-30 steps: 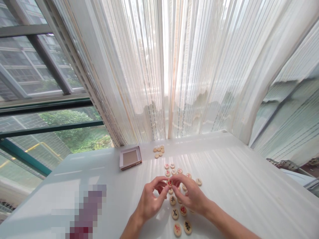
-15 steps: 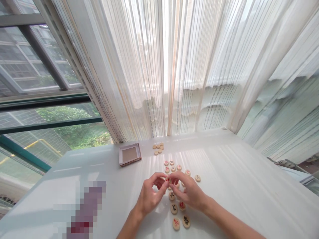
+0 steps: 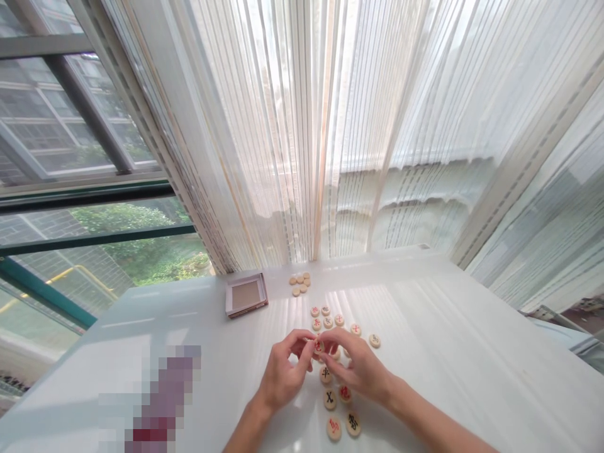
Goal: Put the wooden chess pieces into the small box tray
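Observation:
A round wooden Chinese chess piece (image 3: 319, 346) with a red character is pinched between my two hands, its face turned towards me. My left hand (image 3: 289, 366) grips its left side with thumb and fingers closed. From the other side, my right hand (image 3: 355, 360) holds its right edge. Beneath and around the hands, face-up pieces lie on the white table: a black-marked piece (image 3: 325, 374), another black one (image 3: 329, 398), a red one (image 3: 333, 428) and a black one (image 3: 353, 424) nearest me. Some pieces are partly hidden by my right hand.
Several blank-side-up pieces (image 3: 300, 280) sit at the back of the white table (image 3: 425, 327). Left of them stands a shallow open box (image 3: 228, 301). A pixelated purplish object (image 3: 165, 390) lies at the left. Striped sheer curtains (image 3: 283, 126) hang behind the table.
Both hands stay in nearly the same place. The held piece has been turned so that its red character shows more fully. The pieces on the table have not moved.

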{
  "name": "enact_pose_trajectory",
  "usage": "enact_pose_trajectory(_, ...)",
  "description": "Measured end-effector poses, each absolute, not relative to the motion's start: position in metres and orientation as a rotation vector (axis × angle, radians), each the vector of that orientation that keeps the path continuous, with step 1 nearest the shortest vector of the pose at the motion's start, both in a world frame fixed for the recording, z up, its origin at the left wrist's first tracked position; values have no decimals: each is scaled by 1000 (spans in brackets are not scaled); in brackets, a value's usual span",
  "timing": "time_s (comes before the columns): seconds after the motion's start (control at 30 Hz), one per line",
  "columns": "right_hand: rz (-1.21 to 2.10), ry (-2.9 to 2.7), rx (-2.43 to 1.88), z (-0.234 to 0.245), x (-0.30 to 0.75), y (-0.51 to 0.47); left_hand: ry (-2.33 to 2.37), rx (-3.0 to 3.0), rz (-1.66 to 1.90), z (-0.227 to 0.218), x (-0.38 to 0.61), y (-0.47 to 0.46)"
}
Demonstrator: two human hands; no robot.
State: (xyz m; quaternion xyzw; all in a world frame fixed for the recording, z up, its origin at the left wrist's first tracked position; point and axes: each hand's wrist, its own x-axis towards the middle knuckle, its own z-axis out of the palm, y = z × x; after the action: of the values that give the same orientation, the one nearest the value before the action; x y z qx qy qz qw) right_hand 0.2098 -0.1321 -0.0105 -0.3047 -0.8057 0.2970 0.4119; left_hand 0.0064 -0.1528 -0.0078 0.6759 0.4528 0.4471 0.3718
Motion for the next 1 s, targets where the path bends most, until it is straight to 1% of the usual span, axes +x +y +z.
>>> enact_pose_trajectory(0.43, 748, -2010, -732, -8, 212, -132, 1117, 1746, 1134, -4, 8, -154)
enact_pose_trajectory(0.63, 766, -2008, -766, -2, 213, -132, 1162, 1762, 1124, -6, 9, -153)
enact_pose_trajectory(1.0, 783, -1973, -827, -6, 211, -130, 1150, 1847, 1073, -3, 14, -157)
